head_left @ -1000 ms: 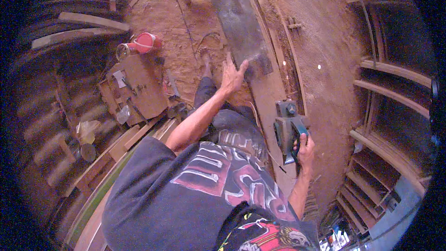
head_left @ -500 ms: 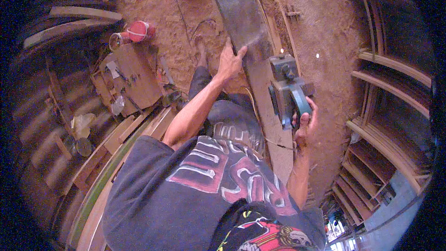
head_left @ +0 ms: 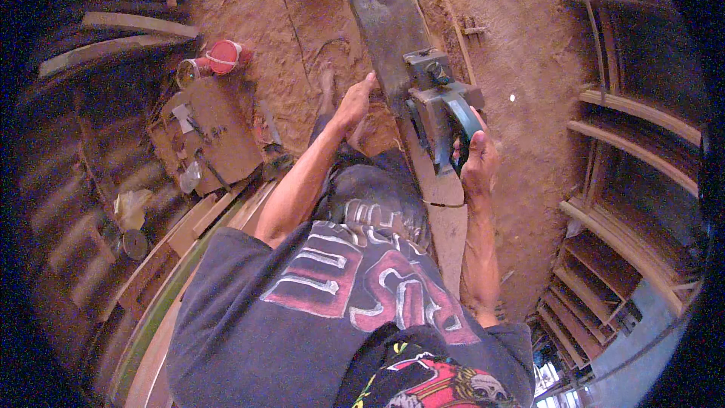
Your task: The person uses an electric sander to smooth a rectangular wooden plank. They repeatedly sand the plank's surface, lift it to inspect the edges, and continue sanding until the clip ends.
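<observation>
My right hand is closed round the teal handle of an electric hand planer. The planer rests on a long wooden plank. Ahead of the tool the plank's face is dark grey; behind it, the wood is paler. At the plank's left edge is my left hand, with one digit stretched forward and its other fingers mostly hidden. A thin cord crosses the plank just behind the planer.
Sawdust covers the floor. Red buckets stand at the left, beside a cardboard piece with small things on it. Stacked boards lie at my left. Timber racks line the right side.
My right hand has pushed the planer forward and slightly left along the plank. My left hand has drawn back from the plank's top face to its left edge.
</observation>
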The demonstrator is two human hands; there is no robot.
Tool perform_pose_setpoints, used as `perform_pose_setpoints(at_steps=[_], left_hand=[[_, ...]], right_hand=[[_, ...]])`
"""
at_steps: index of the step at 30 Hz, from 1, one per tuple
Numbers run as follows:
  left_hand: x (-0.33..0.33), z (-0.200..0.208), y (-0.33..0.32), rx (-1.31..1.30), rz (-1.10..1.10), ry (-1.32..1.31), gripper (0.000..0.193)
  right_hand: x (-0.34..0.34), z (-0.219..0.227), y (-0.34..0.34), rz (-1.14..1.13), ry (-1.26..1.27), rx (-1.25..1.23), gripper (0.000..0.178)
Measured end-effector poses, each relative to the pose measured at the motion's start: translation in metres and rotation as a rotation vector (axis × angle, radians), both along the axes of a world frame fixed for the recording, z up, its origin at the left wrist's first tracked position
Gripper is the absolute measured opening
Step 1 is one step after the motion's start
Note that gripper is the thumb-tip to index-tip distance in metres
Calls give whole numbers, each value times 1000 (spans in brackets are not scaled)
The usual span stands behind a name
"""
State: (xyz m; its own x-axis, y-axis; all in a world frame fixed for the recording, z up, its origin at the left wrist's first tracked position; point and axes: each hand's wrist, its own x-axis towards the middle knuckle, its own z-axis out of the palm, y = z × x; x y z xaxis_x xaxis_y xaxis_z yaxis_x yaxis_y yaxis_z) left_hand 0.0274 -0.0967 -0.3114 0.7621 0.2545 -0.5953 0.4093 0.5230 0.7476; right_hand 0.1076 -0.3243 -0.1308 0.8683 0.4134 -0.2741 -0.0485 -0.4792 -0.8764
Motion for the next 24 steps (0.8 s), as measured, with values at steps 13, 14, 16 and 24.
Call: perform_pose_setpoints(at_steps=[13, 14, 16, 24], left_hand=[[-11, 19, -21, 16, -91, -95, 55], [-12, 25, -22, 16, -110, -73, 55], [-16, 25, -24, 38, -143, -35, 53], [-38, -80, -71, 291, -256, -263, 45]], right_hand=[[65, -5, 72, 53, -42, 113, 57], [71, -5, 79, 55, -46, 105, 57], [79, -10, 96, 4, -67, 120, 60], [142, -17, 167, 82, -166, 49, 64]])
